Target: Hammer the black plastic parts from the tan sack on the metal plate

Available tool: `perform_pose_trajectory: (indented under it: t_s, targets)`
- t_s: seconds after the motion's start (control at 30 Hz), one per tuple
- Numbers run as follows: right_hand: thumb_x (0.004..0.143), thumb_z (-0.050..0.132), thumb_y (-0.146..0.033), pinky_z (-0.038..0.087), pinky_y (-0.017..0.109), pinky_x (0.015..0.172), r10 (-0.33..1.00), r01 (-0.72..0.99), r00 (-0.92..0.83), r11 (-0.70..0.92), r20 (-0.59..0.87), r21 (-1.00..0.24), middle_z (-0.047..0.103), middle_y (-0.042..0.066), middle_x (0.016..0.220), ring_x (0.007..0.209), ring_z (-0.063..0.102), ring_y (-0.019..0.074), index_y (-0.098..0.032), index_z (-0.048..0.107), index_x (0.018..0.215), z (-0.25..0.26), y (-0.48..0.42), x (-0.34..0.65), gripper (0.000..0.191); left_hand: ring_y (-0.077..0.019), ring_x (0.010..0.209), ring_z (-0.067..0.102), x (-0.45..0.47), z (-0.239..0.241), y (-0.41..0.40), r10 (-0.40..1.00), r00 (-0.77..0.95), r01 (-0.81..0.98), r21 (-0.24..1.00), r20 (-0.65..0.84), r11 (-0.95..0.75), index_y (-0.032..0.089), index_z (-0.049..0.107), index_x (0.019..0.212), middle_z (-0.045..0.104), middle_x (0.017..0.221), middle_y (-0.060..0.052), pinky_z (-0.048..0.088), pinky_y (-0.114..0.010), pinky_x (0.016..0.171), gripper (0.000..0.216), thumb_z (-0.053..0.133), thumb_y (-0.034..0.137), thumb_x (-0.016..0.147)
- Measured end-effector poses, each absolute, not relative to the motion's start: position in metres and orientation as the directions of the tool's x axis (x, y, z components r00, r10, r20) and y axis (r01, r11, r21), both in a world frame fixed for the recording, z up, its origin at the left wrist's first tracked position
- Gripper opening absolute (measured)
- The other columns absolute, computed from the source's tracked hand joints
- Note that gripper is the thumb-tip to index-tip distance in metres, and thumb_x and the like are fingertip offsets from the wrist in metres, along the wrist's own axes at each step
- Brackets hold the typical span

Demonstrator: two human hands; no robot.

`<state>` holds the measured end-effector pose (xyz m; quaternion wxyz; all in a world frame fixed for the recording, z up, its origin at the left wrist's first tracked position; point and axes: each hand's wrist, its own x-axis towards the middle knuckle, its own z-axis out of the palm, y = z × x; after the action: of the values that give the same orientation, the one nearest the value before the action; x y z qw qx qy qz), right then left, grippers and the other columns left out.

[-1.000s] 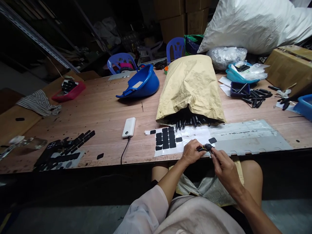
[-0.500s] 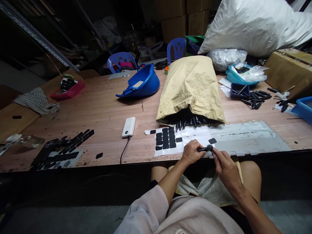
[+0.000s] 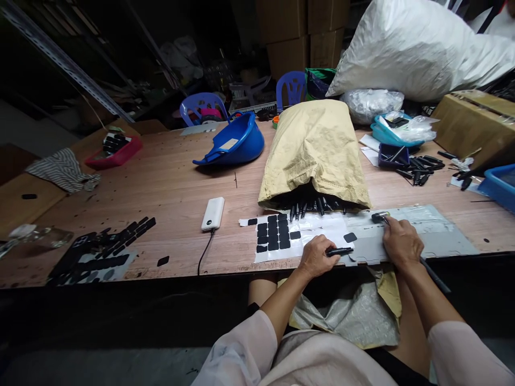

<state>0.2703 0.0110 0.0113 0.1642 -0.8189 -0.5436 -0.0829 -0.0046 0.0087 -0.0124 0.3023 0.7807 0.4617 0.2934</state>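
Observation:
My left hand (image 3: 319, 255) is closed around a slim black pen-shaped piece (image 3: 340, 251), which lies sideways just above the table's front edge. My right hand (image 3: 402, 242) grips a hammer (image 3: 435, 276); its metal head points away from me over the grey board (image 3: 446, 236), and the black handle runs back under my wrist. Between the hands lies a dark rounded patch (image 3: 350, 237). Left of my left hand, a white sheet (image 3: 317, 228) carries several black rounded-square stickers (image 3: 278, 233). Beyond it, more black pen-shaped pieces (image 3: 306, 206) stick out of a tan sack (image 3: 316, 142).
A white power bank (image 3: 213, 213) with a cable lies to the left. Farther back sits a blue basin (image 3: 237, 140). Loose black pieces (image 3: 422, 167) and a cardboard box (image 3: 475, 126) are at the right. A phone (image 3: 76, 249) and black strips occupy the left front.
My right hand has left the black piece, moved right and taken hold of the hammer. The round black part seen at the piece's end no longer shows. My left hand stays nearly in place.

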Motion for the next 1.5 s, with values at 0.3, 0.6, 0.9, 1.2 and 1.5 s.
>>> perform_pose_trajectory:
  t_s: [0.3, 0.6, 0.9, 1.2, 1.5]
  targets:
    - [0.105, 0.050, -0.028, 0.025, 0.035, 0.073, 0.862, 0.936, 0.340, -0.350, 0.376, -0.043, 0.063, 0.014, 0.103, 0.090, 0.050, 0.0241, -0.016, 0.073, 0.129, -0.005, 0.029, 0.253, 0.036, -0.0199, 0.085, 0.064, -0.010, -0.016, 0.007, 0.865, 0.443, 0.523, 0.715, 0.237, -0.464, 0.022, 0.078, 0.092, 0.068, 0.087, -0.002, 0.053, -0.032, 0.081, 0.013, 0.086, 0.021, 0.082]
    - [0.105, 0.046, -0.027, 0.028, 0.037, 0.072, 0.861, 0.927, 0.362, -0.371, 0.356, -0.045, 0.065, 0.016, 0.106, 0.096, 0.051, 0.0271, -0.015, 0.072, 0.126, -0.001, 0.028, 0.250, 0.036, -0.0226, 0.086, 0.064, -0.015, -0.017, -0.005, 0.752, 0.516, 0.479, 0.590, 0.410, -0.650, 0.022, 0.074, 0.097, 0.070, 0.090, -0.005, 0.051, -0.036, 0.079, 0.011, 0.078, 0.031, 0.094]
    - [0.103, 0.050, -0.027, 0.030, 0.035, 0.075, 0.866, 0.927, 0.364, -0.374, 0.342, -0.039, 0.064, 0.015, 0.107, 0.096, 0.052, 0.0260, -0.014, 0.071, 0.128, -0.002, 0.029, 0.249, 0.035, -0.0211, 0.080, 0.067, -0.028, -0.077, -0.093, 0.540, 0.815, 0.382, 0.506, 0.210, -0.773, 0.020, 0.076, 0.107, 0.074, 0.089, -0.007, 0.052, -0.035, 0.075, 0.025, 0.070, 0.042, 0.096]
    - [0.101, 0.050, -0.026, 0.030, 0.036, 0.075, 0.864, 0.929, 0.362, -0.364, 0.349, -0.064, 0.063, 0.016, 0.106, 0.096, 0.051, 0.0272, -0.014, 0.072, 0.124, 0.000, 0.029, 0.248, 0.034, -0.0365, 0.108, 0.078, -0.032, -0.099, -0.090, 0.712, 0.403, 0.913, 0.308, -0.575, -0.269, 0.022, 0.081, 0.104, 0.082, 0.109, -0.016, 0.059, -0.045, 0.092, 0.017, 0.068, 0.028, 0.095]
    - [0.105, 0.045, -0.028, 0.028, 0.036, 0.074, 0.865, 0.931, 0.356, -0.363, 0.354, -0.048, 0.063, 0.016, 0.106, 0.096, 0.052, 0.0271, -0.014, 0.072, 0.126, 0.000, 0.028, 0.249, 0.037, -0.0219, 0.077, 0.072, -0.028, -0.037, -0.076, 0.714, 0.699, 0.571, 0.571, 0.038, -0.590, 0.023, 0.078, 0.086, 0.076, 0.082, -0.006, 0.056, -0.032, 0.075, 0.012, 0.071, 0.032, 0.091]
